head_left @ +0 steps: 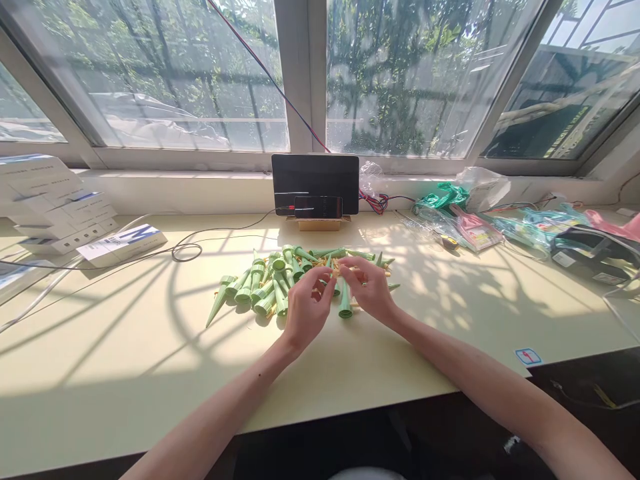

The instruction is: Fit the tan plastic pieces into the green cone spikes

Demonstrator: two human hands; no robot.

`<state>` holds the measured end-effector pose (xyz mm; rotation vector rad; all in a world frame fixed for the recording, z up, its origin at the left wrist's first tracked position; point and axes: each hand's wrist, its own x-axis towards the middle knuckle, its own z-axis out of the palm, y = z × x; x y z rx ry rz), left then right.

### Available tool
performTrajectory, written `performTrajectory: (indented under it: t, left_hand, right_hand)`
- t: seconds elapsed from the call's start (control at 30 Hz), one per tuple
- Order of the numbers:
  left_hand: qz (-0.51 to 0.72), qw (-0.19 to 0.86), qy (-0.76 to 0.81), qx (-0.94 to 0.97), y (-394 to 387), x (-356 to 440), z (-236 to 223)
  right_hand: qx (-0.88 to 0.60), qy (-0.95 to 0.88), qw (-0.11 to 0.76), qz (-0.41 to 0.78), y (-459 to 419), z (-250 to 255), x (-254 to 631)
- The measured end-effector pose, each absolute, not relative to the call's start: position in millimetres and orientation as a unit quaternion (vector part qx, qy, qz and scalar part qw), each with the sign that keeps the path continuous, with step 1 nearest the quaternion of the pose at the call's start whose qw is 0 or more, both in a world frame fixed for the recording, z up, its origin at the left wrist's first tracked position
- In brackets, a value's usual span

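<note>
A pile of green plastic cone-shaped spikes (245,290) lies on the table, with small yellowish pieces scattered among them. At the pile's right part, my left hand (307,303) and my right hand (367,287) come close together, fingertips nearly meeting. A small tan piece (337,271) shows between them, pinched by my right fingers. My left thumb and fingers are closed too, but what they hold is hidden. One green spike (345,305) stands out just below my fingertips, its wide end toward me.
A black tablet (316,173) and a phone (319,207) lean on a cardboard stand (319,225) by the window. White boxes (55,200) are stacked at left, near a cable (186,252). Plastic bags (475,227) and a black object (595,253) lie at right.
</note>
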<state>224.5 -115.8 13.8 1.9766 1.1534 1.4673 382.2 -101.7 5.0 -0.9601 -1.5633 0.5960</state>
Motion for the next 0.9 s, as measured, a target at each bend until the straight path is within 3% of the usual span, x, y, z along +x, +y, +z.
performTrajectory:
  t: [0.53,0.9]
  left_hand:
    - [0.528,0.219,0.408,0.712,-117.2,223.8,14.8]
    - [0.527,0.213,0.399,0.719,-119.8,225.3,17.4]
  right_hand:
    - [-0.410,-0.690,0.547,0.238,-104.6,7.8,378.0]
    - [-0.437,-0.599,0.619,0.259,-100.4,3.9,379.4]
